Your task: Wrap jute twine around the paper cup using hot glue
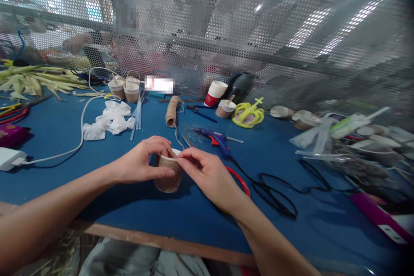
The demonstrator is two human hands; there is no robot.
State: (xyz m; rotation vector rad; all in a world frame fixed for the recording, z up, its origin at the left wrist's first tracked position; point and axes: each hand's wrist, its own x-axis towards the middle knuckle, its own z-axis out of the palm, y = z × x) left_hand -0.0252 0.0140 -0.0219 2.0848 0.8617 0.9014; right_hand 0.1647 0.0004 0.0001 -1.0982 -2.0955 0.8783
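Observation:
A paper cup [168, 184] wrapped in brown twine stands near the table's front edge. My left hand [144, 159] is closed around its left side, thumb across the front and fingers over the rim. The fingertips of my right hand [210, 174] pinch the twine [177, 135] against the right side of the rim. That strand runs back to a twine roll [172, 111] lying behind the cup. Scissors with a red handle [241, 181] lie partly hidden beneath my right hand. A blue glue gun [220, 141] rests just beyond it.
White crumpled tissue [111, 118] and clear glue sticks [138, 114] lie left of the roll. Wrapped cups [132, 90], a yellow crown-shaped piece [248, 114] and pliers [202, 112] sit further back. A black cord [274, 200] loops at right. Perforated metal panel [194, 21] closes the rear.

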